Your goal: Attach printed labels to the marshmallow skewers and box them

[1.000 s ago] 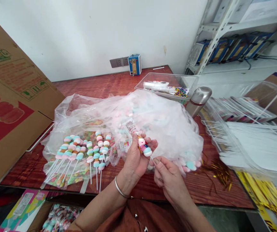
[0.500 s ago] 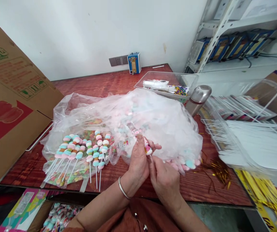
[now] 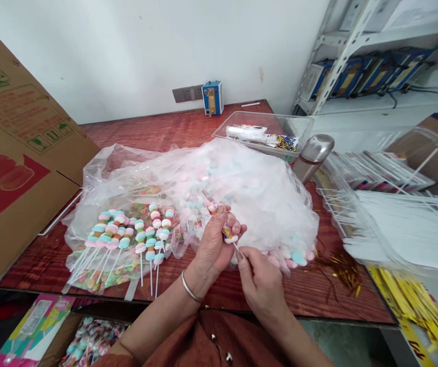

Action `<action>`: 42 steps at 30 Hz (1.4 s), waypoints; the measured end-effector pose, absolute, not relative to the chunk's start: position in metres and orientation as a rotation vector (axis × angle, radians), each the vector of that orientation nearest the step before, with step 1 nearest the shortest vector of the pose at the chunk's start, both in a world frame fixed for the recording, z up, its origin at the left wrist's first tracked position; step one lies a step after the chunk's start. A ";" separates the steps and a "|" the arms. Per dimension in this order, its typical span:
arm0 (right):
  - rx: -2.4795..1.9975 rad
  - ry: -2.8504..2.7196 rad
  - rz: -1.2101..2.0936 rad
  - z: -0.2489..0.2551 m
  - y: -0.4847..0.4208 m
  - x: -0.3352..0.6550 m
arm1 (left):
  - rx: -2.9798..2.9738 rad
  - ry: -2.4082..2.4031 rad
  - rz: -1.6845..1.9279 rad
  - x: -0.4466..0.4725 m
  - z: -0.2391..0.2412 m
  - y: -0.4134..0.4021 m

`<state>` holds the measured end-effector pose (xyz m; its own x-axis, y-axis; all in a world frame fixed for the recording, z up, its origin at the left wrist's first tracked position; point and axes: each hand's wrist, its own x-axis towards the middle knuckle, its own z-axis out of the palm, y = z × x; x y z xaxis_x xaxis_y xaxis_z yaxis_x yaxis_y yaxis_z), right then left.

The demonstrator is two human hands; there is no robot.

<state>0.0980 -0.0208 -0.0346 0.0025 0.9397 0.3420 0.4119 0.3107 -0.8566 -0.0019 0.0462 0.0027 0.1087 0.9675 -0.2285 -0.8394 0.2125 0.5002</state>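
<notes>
Pastel candy skewer (image 3: 227,233) clasped by the left hand (image 3: 213,247); the right hand (image 3: 261,285) pinches its stick (image 3: 235,245), best kept aligned with the wrapper (image 3: 209,198).

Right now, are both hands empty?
No, the left hand holds a wrapped candy skewer, and the right hand pinches its white stick.

Pastel pink-blue-white candy skewers (image 3: 142,239); red-brown wood-grain table (image 3: 158,130); brown carton (image 3: 16,153), red print; blue wall box (image 3: 212,98).
</notes>
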 end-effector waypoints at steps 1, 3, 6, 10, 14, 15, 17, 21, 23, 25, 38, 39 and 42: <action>-1.221 -1.408 0.961 -0.033 -0.022 0.097 | 0.261 0.550 1.332 -0.001 0.001 0.044; -1.094 -0.997 1.444 -0.031 -0.022 0.095 | 0.256 0.540 1.300 0.001 -0.001 0.040; -0.929 -0.615 1.710 -0.027 -0.020 0.095 | 0.291 0.544 1.281 0.001 -0.001 0.038; -0.869 -0.506 1.755 -0.023 -0.018 0.098 | 0.297 0.521 1.283 -0.005 0.004 0.043; -0.804 -0.517 1.832 -0.025 -0.022 0.098 | 0.129 0.570 1.237 -0.008 0.009 0.048; -0.817 -0.544 1.820 -0.027 -0.023 0.097 | 0.096 0.579 1.234 -0.007 0.010 0.047; -0.906 -0.662 1.720 -0.029 -0.025 0.095 | 0.077 0.613 1.273 -0.002 0.010 0.045; -1.222 -1.137 1.157 -0.026 -0.025 0.094 | 0.118 0.770 1.357 0.013 0.008 0.032; -1.294 -1.276 0.966 -0.025 -0.022 0.095 | 0.137 0.789 1.322 0.017 0.006 0.028; -1.302 -1.292 1.019 -0.026 -0.020 0.097 | 0.158 0.753 1.296 0.015 0.005 0.030; -1.363 -1.776 0.452 -0.036 -0.021 0.116 | 0.146 0.746 1.325 -0.004 0.013 0.048; -1.350 -1.752 0.525 -0.033 -0.021 0.116 | 0.113 0.758 1.311 -0.005 0.014 0.048; -1.309 -1.646 0.731 -0.026 -0.022 0.115 | 0.054 0.762 1.294 -0.007 0.014 0.052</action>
